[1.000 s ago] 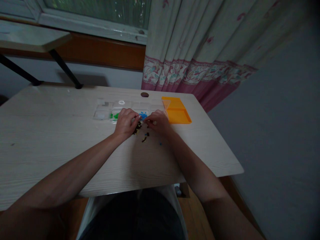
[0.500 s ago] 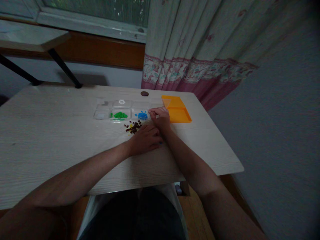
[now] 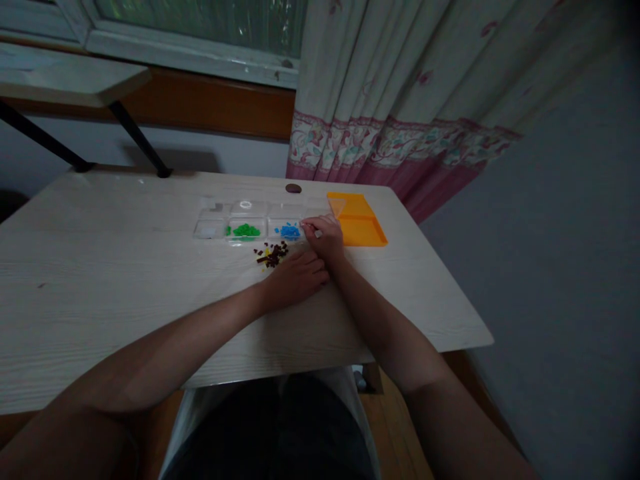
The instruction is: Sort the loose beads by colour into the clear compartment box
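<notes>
My right hand (image 3: 327, 239) reaches over the right part of a clear plastic compartment box (image 3: 200, 233), thumb and fingertips pinched together; whatever is between them is too small to make out. My left hand (image 3: 296, 280) lies on the table below it, against the right wrist, its fingers curled in and their contents hidden. One compartment holds small green pieces (image 3: 247, 231), another small blue pieces (image 3: 290, 231). A loose pile of dark brown pieces (image 3: 274, 255) mixed with a few yellow pieces (image 3: 267, 254) sits on the table beside the left hand.
Right of the box lies an orange tray (image 3: 367, 231) with a raised divider. A brown oval object (image 3: 293, 189) is near the back edge of the table (image 3: 125, 280). At the back left stands a raised shelf (image 3: 75, 77) on black legs; a curtain (image 3: 360, 133) hangs behind.
The view has shifted slightly, moving the scene a little right. A blue speck by my left fingertips no longer shows. Both hands keep nearly the same places.
</notes>
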A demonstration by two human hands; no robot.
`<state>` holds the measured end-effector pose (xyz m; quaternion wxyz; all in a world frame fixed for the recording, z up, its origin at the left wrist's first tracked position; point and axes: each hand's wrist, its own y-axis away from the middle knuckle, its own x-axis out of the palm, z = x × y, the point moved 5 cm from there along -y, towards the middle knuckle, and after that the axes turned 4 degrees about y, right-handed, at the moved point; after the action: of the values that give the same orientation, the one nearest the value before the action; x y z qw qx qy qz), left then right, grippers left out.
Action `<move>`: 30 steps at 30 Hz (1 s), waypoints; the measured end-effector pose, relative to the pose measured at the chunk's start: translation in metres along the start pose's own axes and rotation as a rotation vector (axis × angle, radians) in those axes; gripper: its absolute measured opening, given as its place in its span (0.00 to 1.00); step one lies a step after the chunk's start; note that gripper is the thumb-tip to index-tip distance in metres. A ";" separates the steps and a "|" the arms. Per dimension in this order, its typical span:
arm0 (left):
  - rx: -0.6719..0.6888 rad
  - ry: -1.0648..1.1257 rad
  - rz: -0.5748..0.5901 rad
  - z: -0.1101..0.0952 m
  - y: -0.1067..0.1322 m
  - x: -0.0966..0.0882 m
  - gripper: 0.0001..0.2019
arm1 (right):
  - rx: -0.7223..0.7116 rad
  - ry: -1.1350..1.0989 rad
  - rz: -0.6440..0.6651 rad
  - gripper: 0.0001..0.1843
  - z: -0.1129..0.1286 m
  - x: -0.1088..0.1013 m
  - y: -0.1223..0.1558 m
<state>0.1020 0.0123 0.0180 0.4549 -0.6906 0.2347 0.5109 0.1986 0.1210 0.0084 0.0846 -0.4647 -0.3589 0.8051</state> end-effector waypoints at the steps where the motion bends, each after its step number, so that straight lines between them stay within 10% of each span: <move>1: 0.000 -0.020 -0.008 0.001 0.001 0.001 0.10 | -0.003 -0.003 0.004 0.11 0.000 -0.001 0.000; 7: -0.116 -0.004 -0.110 0.029 0.006 -0.007 0.10 | -0.027 -0.031 0.020 0.12 0.006 -0.009 0.001; 15: -0.571 0.227 -0.600 0.099 0.036 -0.030 0.13 | -0.120 -0.076 0.071 0.19 0.026 -0.022 0.002; 30: -0.603 0.344 -0.577 0.099 0.035 -0.026 0.17 | -0.267 0.069 0.065 0.17 0.049 -0.024 0.010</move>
<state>0.0164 0.0776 0.0222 0.3115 -0.9043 -0.0546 0.2867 0.1740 0.0785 0.0334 0.0083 -0.5104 -0.4444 0.7362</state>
